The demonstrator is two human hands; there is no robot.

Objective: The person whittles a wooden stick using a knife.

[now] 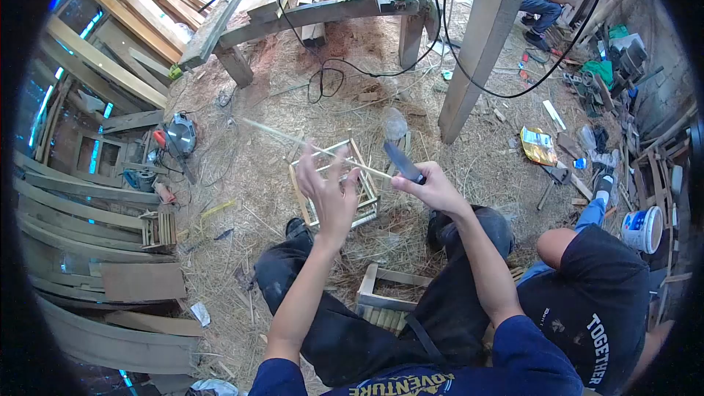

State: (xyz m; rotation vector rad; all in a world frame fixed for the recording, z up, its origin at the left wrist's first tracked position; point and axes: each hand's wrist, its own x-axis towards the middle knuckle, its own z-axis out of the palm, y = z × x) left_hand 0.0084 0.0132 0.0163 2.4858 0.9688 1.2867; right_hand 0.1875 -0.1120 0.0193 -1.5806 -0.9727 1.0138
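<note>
A thin pale wooden strip [275, 131] slants across in front of me. My left hand [330, 194] has its fingers loosely curled about the middle of the strip, some of them apart. My right hand [433, 189] grips a knife [400, 160], its dark blade pointing up and left. The strip's near end meets the thumb of this hand, close to the blade. Below both hands, a small frame of thin wooden sticks [359, 214] stands on the ground, partly hidden by my left hand. Between my legs is a low wooden stool-like piece with slats [396, 301].
Straw and shavings cover the ground. A wooden workbench [315, 22] with a cable stands ahead, beside a post [488, 51]. A circular saw [180, 136] lies left. Close at right sits a person in a black shirt [594, 301]; another person [543, 4] crouches farther back.
</note>
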